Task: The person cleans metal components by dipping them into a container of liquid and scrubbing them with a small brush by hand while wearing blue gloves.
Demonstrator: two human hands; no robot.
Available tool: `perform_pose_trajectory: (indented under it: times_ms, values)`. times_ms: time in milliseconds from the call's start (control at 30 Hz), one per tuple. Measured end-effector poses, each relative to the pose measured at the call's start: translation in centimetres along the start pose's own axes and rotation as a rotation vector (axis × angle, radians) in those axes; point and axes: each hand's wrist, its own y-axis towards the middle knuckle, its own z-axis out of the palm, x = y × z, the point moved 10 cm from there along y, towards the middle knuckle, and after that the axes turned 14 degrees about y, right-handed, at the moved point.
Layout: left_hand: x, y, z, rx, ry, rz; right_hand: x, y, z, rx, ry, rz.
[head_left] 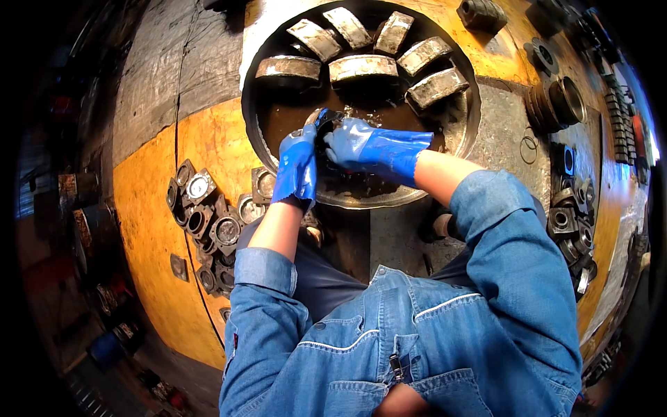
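Note:
Both of my hands wear long blue rubber gloves and meet above a large round metal pan of dark liquid. My left hand is closed round a dark, wet metal part, whose full shape the gloves hide. Against the same part, from the right, presses my right hand with its fingers curled; whether it also holds something small I cannot make out. Pale splashes show in the liquid just beyond the gloves. Several thick curved metal blocks stand along the pan's far side, past my hands.
Left of the pan lies a heap of greasy square flanged metal parts on yellow-brown sheeting. A ribbed metal cylinder and a thin ring lie to the right. More flanged parts are piled nearer on that side.

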Motion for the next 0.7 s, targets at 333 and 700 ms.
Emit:
perform_pose_trajectory:
  times_ms: [333, 700]
  values:
    - [-1.5, -1.4, 0.5, 0.032, 0.023, 0.008, -5.0, -2.1, 0.0, -0.222, 0.937, 0.136]
    - [-0.2, -0.3, 0.0, 0.006, -0.087, 0.018, 3.1, -6.4, -1.9, -0.271, -0.005, -0.032]
